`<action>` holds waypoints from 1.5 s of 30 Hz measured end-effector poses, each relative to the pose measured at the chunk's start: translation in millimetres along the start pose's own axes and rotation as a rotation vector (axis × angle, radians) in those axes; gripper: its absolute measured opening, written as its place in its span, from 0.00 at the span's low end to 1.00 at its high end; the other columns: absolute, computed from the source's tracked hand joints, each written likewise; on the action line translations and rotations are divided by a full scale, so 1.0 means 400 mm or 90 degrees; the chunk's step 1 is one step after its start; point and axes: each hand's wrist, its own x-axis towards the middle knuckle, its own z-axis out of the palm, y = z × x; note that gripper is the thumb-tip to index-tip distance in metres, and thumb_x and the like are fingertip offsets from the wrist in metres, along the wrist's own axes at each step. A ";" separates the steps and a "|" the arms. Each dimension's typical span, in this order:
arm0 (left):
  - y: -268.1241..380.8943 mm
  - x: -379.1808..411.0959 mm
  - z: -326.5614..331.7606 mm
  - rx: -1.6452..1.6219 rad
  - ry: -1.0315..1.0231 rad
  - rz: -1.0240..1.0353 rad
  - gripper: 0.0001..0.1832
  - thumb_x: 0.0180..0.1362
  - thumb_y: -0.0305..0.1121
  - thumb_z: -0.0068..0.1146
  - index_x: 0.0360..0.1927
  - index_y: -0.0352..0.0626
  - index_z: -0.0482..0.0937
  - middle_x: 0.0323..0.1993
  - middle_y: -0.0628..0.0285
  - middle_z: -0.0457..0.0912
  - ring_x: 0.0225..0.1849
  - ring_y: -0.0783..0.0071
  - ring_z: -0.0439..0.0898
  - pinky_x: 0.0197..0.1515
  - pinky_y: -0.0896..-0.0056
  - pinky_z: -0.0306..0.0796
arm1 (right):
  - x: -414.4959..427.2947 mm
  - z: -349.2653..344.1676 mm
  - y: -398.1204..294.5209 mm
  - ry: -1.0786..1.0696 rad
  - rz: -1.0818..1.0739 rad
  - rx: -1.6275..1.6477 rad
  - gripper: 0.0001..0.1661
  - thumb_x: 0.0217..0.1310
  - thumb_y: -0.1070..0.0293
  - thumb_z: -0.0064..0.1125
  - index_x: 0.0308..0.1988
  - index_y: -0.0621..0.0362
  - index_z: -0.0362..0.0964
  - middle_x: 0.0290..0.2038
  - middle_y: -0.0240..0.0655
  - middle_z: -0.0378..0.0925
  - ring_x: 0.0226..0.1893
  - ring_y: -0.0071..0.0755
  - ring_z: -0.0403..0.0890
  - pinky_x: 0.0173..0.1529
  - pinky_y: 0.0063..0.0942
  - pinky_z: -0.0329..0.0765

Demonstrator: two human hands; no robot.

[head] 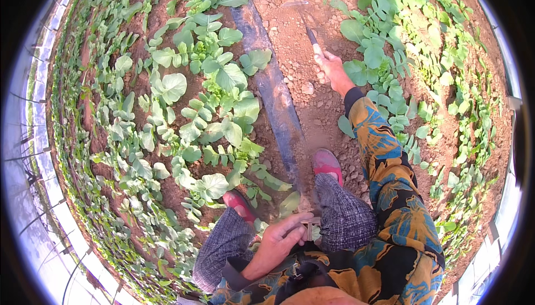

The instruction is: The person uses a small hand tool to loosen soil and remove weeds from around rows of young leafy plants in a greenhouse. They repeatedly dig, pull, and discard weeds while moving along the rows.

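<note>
My right hand (330,69) is wrapped around the pale handle of a long-necked hand tool (310,33), apparently a hand hoe. Its dark metal neck reaches away over bare soil to a thin blade (295,3) lying crosswise at the tip. Near my lap, my left hand (282,238) has its fingers bent towards a small tan T-shaped piece (310,226); whether it grips that piece is unclear. Leafy green plants (230,77) grow in a row to the left of the tool, and another leafy row (376,50) stands close by my right forearm.
A strip of dark plastic film (271,83) runs along the soil between the rows. My red shoes (327,163) rest on the ground, one at each side of the strip's near end. Small stones (307,88) dot the path. Pale sheeting (42,138) curves along the left rim.
</note>
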 end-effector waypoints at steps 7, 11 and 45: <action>0.003 -0.005 -0.013 -0.018 0.012 0.003 0.16 0.63 0.24 0.45 0.54 0.34 0.72 0.27 0.64 0.76 0.31 0.80 0.73 0.38 0.78 0.70 | -0.009 0.094 0.032 -0.014 0.011 -0.033 0.12 0.62 0.66 0.54 0.44 0.54 0.65 0.19 0.27 0.64 0.12 0.18 0.62 0.13 0.19 0.59; -0.006 0.005 -0.014 -0.005 0.001 0.001 0.16 0.63 0.24 0.45 0.53 0.33 0.72 0.27 0.64 0.76 0.31 0.79 0.73 0.39 0.78 0.70 | 0.114 0.129 -0.042 -0.022 0.026 -0.019 0.10 0.61 0.67 0.55 0.40 0.55 0.64 0.18 0.28 0.64 0.12 0.21 0.64 0.13 0.22 0.60; -0.077 0.000 0.034 0.229 0.081 0.307 0.12 0.61 0.30 0.51 0.46 0.39 0.78 0.35 0.58 0.81 0.36 0.69 0.79 0.40 0.70 0.73 | -0.587 -0.266 0.091 0.154 -0.182 -0.584 0.20 0.60 0.66 0.56 0.51 0.61 0.68 0.26 0.36 0.74 0.22 0.27 0.74 0.27 0.28 0.73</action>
